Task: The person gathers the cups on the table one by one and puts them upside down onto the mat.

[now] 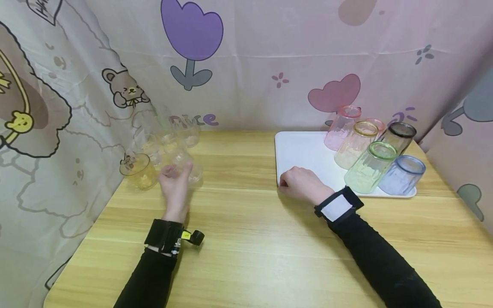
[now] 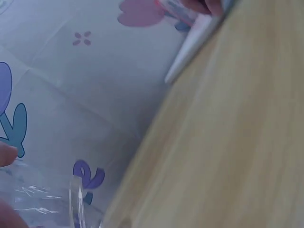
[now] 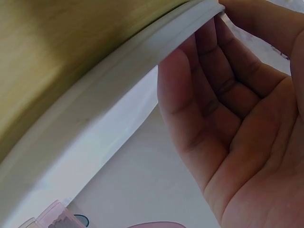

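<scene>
My left hand (image 1: 175, 184) grips a clear glass (image 1: 195, 172) at the left of the table. In the left wrist view that glass (image 2: 42, 202) lies between the thumb and a finger, its thick rim towards the table. Close by on the left stands an amber glass cup (image 1: 144, 173). My right hand (image 1: 304, 184) pinches the near left corner of a white tray (image 1: 298, 149). The right wrist view shows the curled fingers (image 3: 175, 95) on the tray's rim (image 3: 118, 61). Upside-down tinted glasses stand on the tray's right part, among them a green one (image 1: 369, 169) and a blue one (image 1: 402, 175).
More clear glasses (image 1: 186, 132) are grouped behind the left hand, near the curtain. Also on the tray are pink (image 1: 340, 130), yellowish (image 1: 354, 147) and dark grey (image 1: 400, 137) glasses. A printed curtain (image 1: 254, 64) hangs along the back and sides of the wooden table (image 1: 239, 239).
</scene>
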`<action>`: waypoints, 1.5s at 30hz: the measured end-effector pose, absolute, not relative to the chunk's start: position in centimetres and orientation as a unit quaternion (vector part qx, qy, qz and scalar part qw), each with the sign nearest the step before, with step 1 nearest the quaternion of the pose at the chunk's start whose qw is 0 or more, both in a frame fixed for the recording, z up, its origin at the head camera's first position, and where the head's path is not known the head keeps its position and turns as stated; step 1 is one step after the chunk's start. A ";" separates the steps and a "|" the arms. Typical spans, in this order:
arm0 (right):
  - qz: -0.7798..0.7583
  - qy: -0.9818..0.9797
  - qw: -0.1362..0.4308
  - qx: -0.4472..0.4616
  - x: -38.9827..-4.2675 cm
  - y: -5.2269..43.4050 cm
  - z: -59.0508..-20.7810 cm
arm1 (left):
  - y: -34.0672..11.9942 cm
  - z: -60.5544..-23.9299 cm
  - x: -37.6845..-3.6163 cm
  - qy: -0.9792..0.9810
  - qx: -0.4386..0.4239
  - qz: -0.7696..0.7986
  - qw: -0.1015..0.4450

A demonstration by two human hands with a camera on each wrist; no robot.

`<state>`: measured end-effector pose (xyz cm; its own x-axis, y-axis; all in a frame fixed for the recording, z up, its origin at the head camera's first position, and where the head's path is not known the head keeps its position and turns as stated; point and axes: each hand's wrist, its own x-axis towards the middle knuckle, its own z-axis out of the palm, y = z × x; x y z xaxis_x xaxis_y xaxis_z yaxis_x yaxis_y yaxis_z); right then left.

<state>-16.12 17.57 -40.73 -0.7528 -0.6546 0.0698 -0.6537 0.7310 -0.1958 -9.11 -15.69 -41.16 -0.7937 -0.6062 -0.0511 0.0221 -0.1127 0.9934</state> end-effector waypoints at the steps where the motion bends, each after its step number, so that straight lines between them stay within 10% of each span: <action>1: -0.104 0.930 0.002 -0.352 -16.1 17.6 -40.7 | -15.5 -41.0 -9.2 -0.621 0.230 -0.719 0.213; 17: -0.101 0.933 -0.014 -0.346 -16.3 17.7 -40.6 | -10.8 -39.4 -12.3 -0.420 0.176 -0.884 0.106; 32: -0.301 0.844 -0.255 -0.365 -16.7 16.6 -39.8 | -4.6 -38.8 -14.4 -0.272 0.121 -0.954 -0.037; 45: -0.367 0.784 -0.314 -0.391 -17.1 16.3 -39.9 | 0.9 -38.7 -15.3 -0.265 0.090 -0.950 -0.138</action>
